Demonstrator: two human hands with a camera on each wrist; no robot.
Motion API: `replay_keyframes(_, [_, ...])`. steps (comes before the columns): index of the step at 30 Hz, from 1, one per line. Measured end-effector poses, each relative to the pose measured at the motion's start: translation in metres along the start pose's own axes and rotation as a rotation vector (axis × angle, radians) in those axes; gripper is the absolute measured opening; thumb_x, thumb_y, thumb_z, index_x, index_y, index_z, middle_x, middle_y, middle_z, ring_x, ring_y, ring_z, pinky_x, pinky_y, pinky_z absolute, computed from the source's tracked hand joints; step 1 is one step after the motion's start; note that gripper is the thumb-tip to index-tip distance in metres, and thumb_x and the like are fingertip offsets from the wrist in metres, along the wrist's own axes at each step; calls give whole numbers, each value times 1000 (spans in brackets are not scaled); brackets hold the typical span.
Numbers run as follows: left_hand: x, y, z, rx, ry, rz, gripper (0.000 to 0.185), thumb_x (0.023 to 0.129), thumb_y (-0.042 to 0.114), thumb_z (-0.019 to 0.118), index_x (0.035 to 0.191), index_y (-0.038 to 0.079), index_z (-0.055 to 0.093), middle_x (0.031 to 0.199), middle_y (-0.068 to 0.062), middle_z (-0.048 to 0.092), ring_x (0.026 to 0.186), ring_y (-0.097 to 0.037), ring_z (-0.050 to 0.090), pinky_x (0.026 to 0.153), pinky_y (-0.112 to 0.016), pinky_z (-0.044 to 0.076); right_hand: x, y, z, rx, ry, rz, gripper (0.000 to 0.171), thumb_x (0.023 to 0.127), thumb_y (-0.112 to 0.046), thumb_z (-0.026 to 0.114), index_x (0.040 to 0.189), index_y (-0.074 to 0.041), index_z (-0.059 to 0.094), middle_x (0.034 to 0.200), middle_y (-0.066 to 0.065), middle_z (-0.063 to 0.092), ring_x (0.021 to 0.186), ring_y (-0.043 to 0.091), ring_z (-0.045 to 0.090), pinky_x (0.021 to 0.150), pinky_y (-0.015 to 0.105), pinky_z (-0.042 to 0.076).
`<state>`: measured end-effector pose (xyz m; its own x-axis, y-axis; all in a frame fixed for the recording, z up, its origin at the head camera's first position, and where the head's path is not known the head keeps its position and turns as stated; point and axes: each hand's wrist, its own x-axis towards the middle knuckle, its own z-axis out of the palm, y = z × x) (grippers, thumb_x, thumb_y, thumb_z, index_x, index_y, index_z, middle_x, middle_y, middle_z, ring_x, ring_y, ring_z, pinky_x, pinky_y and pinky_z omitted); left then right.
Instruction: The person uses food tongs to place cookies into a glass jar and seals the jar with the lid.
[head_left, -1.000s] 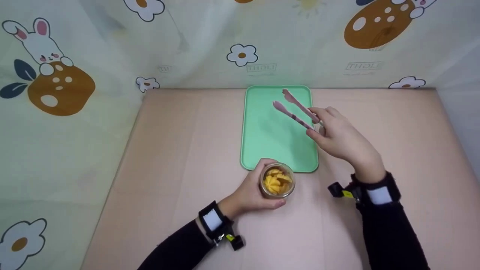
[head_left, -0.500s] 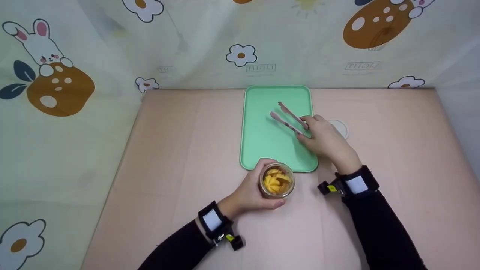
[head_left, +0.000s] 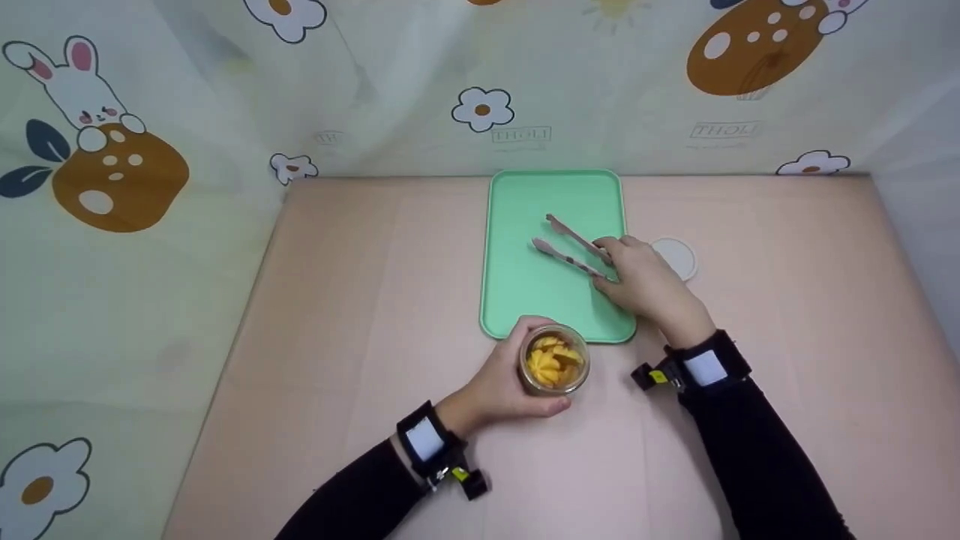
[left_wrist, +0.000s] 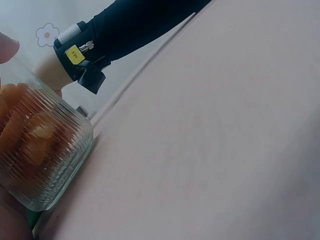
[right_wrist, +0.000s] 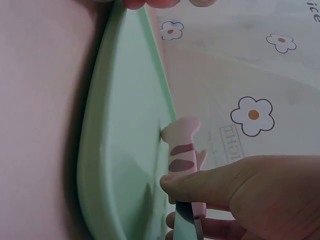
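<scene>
Mint-green tray (head_left: 525, 292); pink, brown-striped tongs (head_left: 568, 248); clear ribbed jar (head_left: 554, 361) of orange-yellow pieces; white lid (head_left: 677, 256).

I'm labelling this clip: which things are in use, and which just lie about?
In use: ribbed glass jar of yellow pieces, held by left hand; pink tongs, gripped by right hand; green rectangular tray under the tongs.
Lying about: round white lid; cartoon-print curtain.

The patterned cloth backdrop (head_left: 420, 90) carries small grey boxed print, mirrored: one mark behind the far edge of the green tray (head_left: 555, 187) reads roughly "THOIL" (head_left: 523, 136), another farther right the same (head_left: 726, 131). The right wrist view shows it again (right_wrist: 234, 142). A yellow tag (left_wrist: 74, 53) on the wrist strap bears tiny unreadable print.
</scene>
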<state>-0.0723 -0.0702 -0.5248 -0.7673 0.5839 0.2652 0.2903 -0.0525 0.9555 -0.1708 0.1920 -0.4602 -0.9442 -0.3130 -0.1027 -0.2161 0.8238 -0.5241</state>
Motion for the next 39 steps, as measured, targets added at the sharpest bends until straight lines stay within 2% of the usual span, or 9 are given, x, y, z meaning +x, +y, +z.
replay_keyframes(5, [0,1,0,0,1,0,87,77,21,96,147,12,46,144,-4,65,133,-24,62,118,-45,50,0,0,1,-2,0,-13,53,103,-14,75,150,4,58,123,26,66,111,41,65,91,57,57])
replay_keyframes(10, [0,0,0,-3,2,4,87,77,21,96,147,12,45,144,-4,65,132,-24,63,118,-45,50,-1,1,2,-7,-2,-28,52,105,-17,74,150,4,59,133,29,67,123,45,65,99,60,55])
replay_keyframes(19, [-1,2,-1,-9,-7,-7,86,78,22,95,147,13,45,144,-3,65,132,-24,62,117,-43,49,0,2,0,-18,-17,-20,62,103,-22,78,155,3,55,131,27,65,115,40,64,97,57,54])
replay_keyframes(24, [-1,1,0,-24,-8,-9,87,78,21,96,147,13,44,144,-4,65,132,-25,63,118,-45,50,-2,3,-7,28,-19,-11,60,106,-27,73,155,2,55,131,27,64,117,41,65,98,58,55])
replay_keyframes(28, [0,0,1,-29,-8,-8,88,77,20,96,148,14,44,145,-3,65,133,-25,62,119,-46,49,-5,7,-17,51,11,-10,57,108,-30,71,153,3,56,130,28,64,119,43,65,98,59,56])
replay_keyframes(33, [0,-1,1,-33,-7,-8,87,77,20,96,147,13,45,145,-2,65,133,-25,62,119,-46,49,-10,17,-32,39,69,45,59,106,-29,71,154,3,56,131,29,62,119,45,62,99,61,56])
replay_keyframes(39, [-1,1,1,-23,-1,-13,87,77,20,96,147,14,45,144,-2,65,133,-24,63,119,-45,49,-16,32,-48,25,132,159,65,101,-29,72,154,3,54,146,37,51,137,57,45,108,74,46])
